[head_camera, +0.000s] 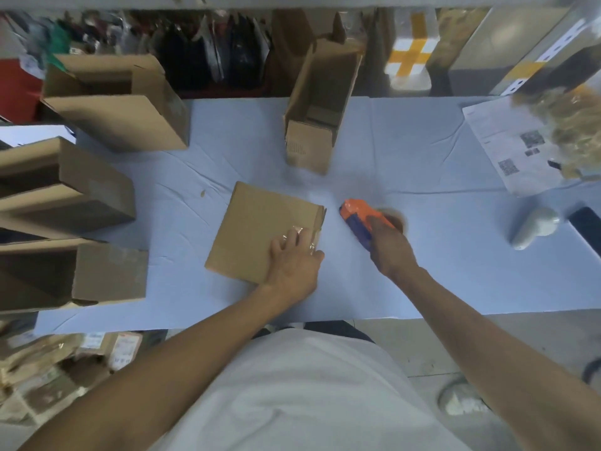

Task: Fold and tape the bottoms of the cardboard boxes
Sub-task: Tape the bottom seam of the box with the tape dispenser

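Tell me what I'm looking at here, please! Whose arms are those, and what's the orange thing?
There is no machine here. A person wears a camera on their head, so this one picture looks down at their own arms, as if you were them. They stand at a table covered with a pale blue cloth. Their left hand presses flat on a cardboard box in the middle, where shiny clear tape shows. Their right hand has its grip around an orange and blue tape dispenser, the tool that lays down tape. More boxes wait nearby: an open upright box behind and a stack of folded boxes on the left. On the right lie printed papers.
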The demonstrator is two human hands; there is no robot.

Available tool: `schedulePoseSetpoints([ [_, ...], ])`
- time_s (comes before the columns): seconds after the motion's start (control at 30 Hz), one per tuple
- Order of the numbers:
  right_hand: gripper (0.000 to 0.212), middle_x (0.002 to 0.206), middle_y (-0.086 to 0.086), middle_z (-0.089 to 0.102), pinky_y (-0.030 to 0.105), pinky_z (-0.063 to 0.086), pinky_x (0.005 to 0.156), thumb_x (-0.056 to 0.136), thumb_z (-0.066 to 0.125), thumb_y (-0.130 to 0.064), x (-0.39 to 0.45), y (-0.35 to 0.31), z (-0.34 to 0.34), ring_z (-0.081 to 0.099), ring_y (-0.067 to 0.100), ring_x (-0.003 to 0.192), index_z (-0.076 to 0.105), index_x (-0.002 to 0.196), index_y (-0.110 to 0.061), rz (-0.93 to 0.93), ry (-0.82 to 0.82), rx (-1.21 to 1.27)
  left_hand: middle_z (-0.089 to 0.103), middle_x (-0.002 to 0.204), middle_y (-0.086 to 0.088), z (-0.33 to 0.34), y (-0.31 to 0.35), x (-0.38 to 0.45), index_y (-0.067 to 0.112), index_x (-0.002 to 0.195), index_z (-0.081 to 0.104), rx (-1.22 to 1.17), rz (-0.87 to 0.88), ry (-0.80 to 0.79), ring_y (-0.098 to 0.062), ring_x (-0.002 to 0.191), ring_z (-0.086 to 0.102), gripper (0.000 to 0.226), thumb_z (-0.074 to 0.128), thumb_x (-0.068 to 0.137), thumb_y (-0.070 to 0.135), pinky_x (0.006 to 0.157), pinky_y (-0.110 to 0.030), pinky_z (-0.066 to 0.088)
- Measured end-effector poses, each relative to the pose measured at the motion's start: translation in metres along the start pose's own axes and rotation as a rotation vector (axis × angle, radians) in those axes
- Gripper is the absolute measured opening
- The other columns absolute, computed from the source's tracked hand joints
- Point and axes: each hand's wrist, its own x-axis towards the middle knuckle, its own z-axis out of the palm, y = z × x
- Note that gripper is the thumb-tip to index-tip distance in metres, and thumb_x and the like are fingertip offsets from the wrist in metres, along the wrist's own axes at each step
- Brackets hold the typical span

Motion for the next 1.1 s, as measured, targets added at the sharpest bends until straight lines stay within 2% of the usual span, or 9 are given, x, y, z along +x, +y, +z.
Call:
schedulePoseSetpoints([
  [0.13,0.049,0.123,0.023,0.051,0.046,0.048,0.081,0.073,0.073,-0.010,0.004,-0.016,0.015,0.052,0.045,0.105,0.060,0.121,-0.010,-0.169,0.279,-0.243,0.049,0.123,-0.010,0.007,-0.015,-0.014,0.021,0.105,0.066,0.006,-0.013,0.080,-0.032,0.111,0.044,0.043,0.063,0.065,0.005,0.086,-0.041,0.036],
  [0.27,0.085,0.152,0.022,0.025,0.047,0.044,0.098,0.073,0.081,-0.019,0.029,-0.058,0.017,0.042,0.045,0.126,0.039,0.146,-0.032,-0.490,-0.004,-0.216,0.055,0.099,-0.008,0.015,-0.039,-0.031,0.017,0.114,0.061,-0.150,-0.032,0.274,-0.031,0.088,0.054,0.056,0.060,0.061,-0.003,0.077,-0.038,0.046],
  [0.37,0.092,0.146,0.016,0.036,0.044,0.044,0.102,0.076,0.079,-0.018,0.040,-0.094,0.031,0.046,0.040,0.126,0.029,0.150,-0.042,-0.411,-0.328,0.014,0.055,0.101,-0.010,0.018,-0.057,-0.046,0.013,0.113,0.054,-0.268,-0.128,0.295,-0.032,0.092,0.054,0.050,0.069,0.068,0.000,0.079,-0.039,0.046],
  [0.53,0.089,0.134,-0.012,0.050,0.002,0.036,0.091,0.071,0.087,-0.026,0.030,-0.122,0.034,0.047,0.004,0.122,0.041,0.147,-0.030,-0.334,-0.381,0.356,0.061,0.103,-0.009,0.005,-0.089,-0.060,0.006,0.103,0.066,-0.393,-0.245,0.459,-0.027,0.096,0.055,0.032,0.075,0.078,0.025,0.083,-0.036,0.047],
  [0.6,0.081,0.132,-0.013,0.054,0.004,0.038,0.092,0.069,0.086,-0.034,0.025,-0.133,0.023,0.050,0.004,0.121,0.050,0.142,-0.029,-0.300,-0.332,0.429,0.064,0.099,-0.005,-0.016,-0.098,-0.063,0.010,0.100,0.071,-0.422,-0.256,0.526,-0.022,0.091,0.056,0.030,0.061,0.085,0.035,0.078,-0.032,0.046],
  [0.7,0.065,0.130,-0.008,0.062,0.027,0.045,0.102,0.071,0.082,-0.046,0.010,-0.149,-0.004,0.056,0.008,0.121,0.061,0.131,-0.029,-0.250,-0.315,0.433,0.065,0.094,0.004,-0.053,-0.102,-0.067,0.023,0.096,0.074,-0.512,-0.345,0.420,-0.021,0.085,0.062,0.029,0.055,0.086,0.042,0.071,-0.038,0.052],
  [0.83,0.049,0.115,-0.011,0.067,0.020,0.049,0.083,0.078,0.071,-0.058,-0.029,-0.151,-0.037,0.061,0.008,0.110,0.069,0.117,-0.028,-0.150,-0.408,0.325,0.064,0.086,0.008,-0.080,-0.095,-0.071,0.028,0.086,0.075,-0.598,-0.296,0.192,-0.017,0.083,0.059,0.016,0.063,0.087,0.037,0.073,-0.040,0.048],
  [0.97,0.051,0.121,0.003,0.053,0.031,0.042,0.082,0.082,0.056,-0.068,-0.046,-0.141,-0.031,0.046,0.024,0.116,0.064,0.123,-0.038,-0.252,-0.233,-0.317,0.068,0.085,0.011,-0.068,-0.079,-0.069,0.029,0.082,0.075,-0.702,-0.281,0.066,-0.012,0.084,0.060,0.015,0.063,0.088,0.035,0.076,-0.038,0.049],
  [1.1,0.015,0.098,-0.011,0.069,0.028,0.044,0.083,0.090,0.065,-0.037,-0.049,-0.144,-0.006,0.058,0.006,0.097,0.078,0.096,-0.031,-0.407,-0.218,0.201,0.072,0.084,0.013,-0.057,-0.077,-0.075,0.031,0.085,0.075,-0.793,-0.300,0.071,-0.006,0.080,0.062,0.023,0.061,0.089,0.048,0.075,-0.037,0.050],
])
